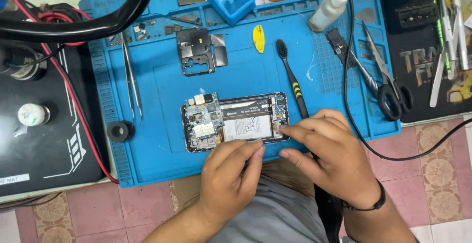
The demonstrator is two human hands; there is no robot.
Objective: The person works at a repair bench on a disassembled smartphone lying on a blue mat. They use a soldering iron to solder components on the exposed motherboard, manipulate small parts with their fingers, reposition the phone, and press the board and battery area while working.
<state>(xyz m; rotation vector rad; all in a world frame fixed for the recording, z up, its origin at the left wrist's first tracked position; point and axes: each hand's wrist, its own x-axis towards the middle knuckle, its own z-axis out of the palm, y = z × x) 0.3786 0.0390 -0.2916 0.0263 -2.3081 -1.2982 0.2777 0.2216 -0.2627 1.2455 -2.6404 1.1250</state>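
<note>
One opened phone lies flat near the front edge of the blue work mat, its back cover off, with one circuit board at its left end and one white battery in the middle. All places below are told from this phone.

Two hands work at it. The left hand comes up from just below the phone, its grip pressed together with fingertips touching the lower edge beneath the battery. The right hand sits at the phone's right end; its thumb and forefinger pinch at the lower right corner, though whether they hold any small part I cannot tell. One dark band circles the right wrist.

Above the phone lies one black inner frame plate beside one small silver shield. To the upper right are one yellow plastic pick and one black toothbrush, whose handle runs down under the right hand. To the left lies one pair of tweezers, with one black ring at its tip. Far right rest one pair of scissors and one clear bottle. One black cable crosses the surface behind the right hand.
</note>
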